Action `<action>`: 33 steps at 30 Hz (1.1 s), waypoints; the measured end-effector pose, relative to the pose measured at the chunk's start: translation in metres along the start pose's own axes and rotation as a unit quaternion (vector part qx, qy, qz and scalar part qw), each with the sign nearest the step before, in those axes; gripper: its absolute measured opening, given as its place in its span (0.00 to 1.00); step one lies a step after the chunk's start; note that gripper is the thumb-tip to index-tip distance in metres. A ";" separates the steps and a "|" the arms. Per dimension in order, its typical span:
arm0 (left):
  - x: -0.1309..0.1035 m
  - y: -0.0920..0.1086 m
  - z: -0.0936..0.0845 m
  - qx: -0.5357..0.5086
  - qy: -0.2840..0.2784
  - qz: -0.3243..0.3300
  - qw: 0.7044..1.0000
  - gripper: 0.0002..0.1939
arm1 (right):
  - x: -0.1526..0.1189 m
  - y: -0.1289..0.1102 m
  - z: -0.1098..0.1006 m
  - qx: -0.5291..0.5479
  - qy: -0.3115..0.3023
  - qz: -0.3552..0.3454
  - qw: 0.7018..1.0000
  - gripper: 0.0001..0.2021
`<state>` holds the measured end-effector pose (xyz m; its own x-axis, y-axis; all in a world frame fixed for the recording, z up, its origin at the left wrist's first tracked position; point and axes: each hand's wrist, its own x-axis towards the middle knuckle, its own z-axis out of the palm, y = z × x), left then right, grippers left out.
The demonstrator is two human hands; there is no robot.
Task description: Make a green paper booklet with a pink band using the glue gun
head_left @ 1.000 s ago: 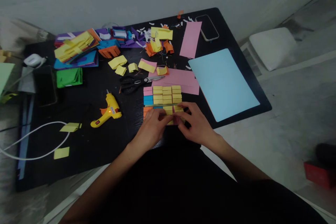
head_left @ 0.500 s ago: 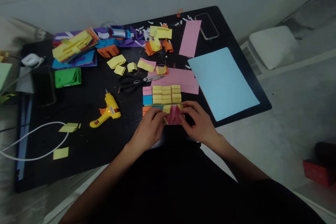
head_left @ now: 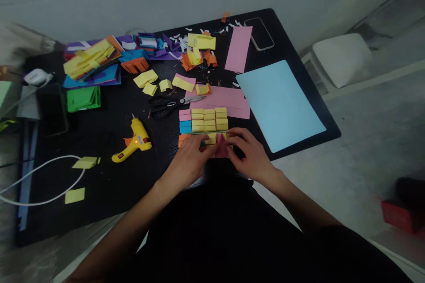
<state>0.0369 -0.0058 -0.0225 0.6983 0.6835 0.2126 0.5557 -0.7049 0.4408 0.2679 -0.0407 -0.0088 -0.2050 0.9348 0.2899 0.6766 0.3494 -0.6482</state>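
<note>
Small folded paper blocks (head_left: pixel 209 119), mostly yellow with some pink, blue and orange at the left, stand in rows near the table's front edge. At their front right is a piece of pink folded paper (head_left: pixel 221 146). My left hand (head_left: pixel 191 157) pinches its left side, the fingers partly over the orange and blue blocks. From the right, my right hand (head_left: pixel 247 152) grips the other side with thumb and fingertips. Black-handled scissors (head_left: pixel 169 105) lie just behind the blocks, their blades on pink sheets (head_left: pixel 232 101).
A yellow glue gun (head_left: pixel 134 139) with a lit orange light lies at the left. Light blue paper (head_left: pixel 282 106) covers the right side. Behind are paper stacks (head_left: pixel 94 59), scraps and a phone (head_left: pixel 259 34). A white cable (head_left: pixel 49 158) loops at the far left.
My left hand has moved right over the pink folded paper, and less of that paper shows between my hands. The whole view has shifted slightly.
</note>
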 end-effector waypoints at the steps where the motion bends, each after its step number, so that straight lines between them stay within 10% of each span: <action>1: 0.001 -0.001 -0.002 -0.002 0.003 0.000 1.000 0.23 | 0.000 0.001 0.000 -0.003 -0.009 -0.005 1.000 0.08; 18: -0.005 -0.008 -0.009 -0.042 0.066 0.001 0.997 0.17 | -0.004 0.004 -0.007 -0.018 0.039 -0.005 0.999 0.06; 33: 0.004 0.002 -0.017 -0.070 -0.028 0.011 0.997 0.18 | 0.011 -0.001 -0.016 -0.036 -0.099 -0.066 0.992 0.13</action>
<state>0.0328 -0.0015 -0.0056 0.7355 0.6541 0.1768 0.4742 -0.6833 0.5553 0.2763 -0.0322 0.0067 -0.4256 0.8775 0.2209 0.6814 0.4714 -0.5599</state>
